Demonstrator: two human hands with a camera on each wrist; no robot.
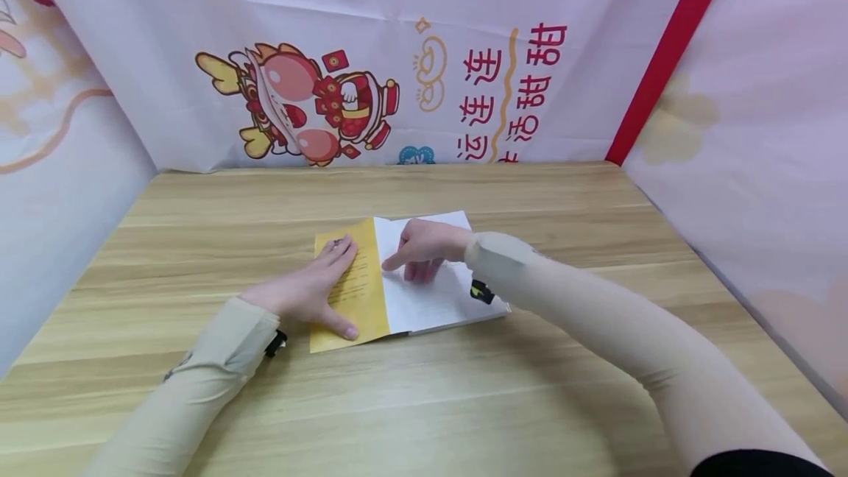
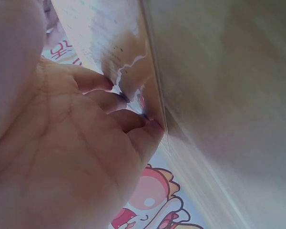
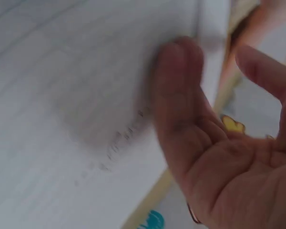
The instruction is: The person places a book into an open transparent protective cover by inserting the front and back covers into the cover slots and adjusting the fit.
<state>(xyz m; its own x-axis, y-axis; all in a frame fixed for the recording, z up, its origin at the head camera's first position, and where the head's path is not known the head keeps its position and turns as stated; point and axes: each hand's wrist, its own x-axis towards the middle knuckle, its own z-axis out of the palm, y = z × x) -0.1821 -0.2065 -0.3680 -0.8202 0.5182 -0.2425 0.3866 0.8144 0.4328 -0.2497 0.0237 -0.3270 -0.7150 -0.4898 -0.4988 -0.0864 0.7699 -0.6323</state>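
An open book (image 1: 457, 304) lies on the table, its white printed page on the right and a yellow printed leaf (image 1: 369, 308) on the left. Fingers and thumb spread apart, my left hand (image 1: 310, 289) rests on the yellow leaf; in the left wrist view, that hand's fingertips (image 2: 155, 128) touch the leaf's surface. Over the white page is my right hand (image 1: 427, 245), one finger reaching toward the fold and the others bent beneath. The right wrist view shows the fingers (image 3: 176, 86) at the page (image 3: 52, 119), with the thumb held apart and nothing gripped.
The wooden table (image 1: 424, 403) extends around the book on all sides. Behind it hangs a white cloth (image 1: 371, 6) with a cartoon figure and red characters. Printed cloth also borders the left and right sides. A dark band (image 1: 482, 291) shows at the right wrist.
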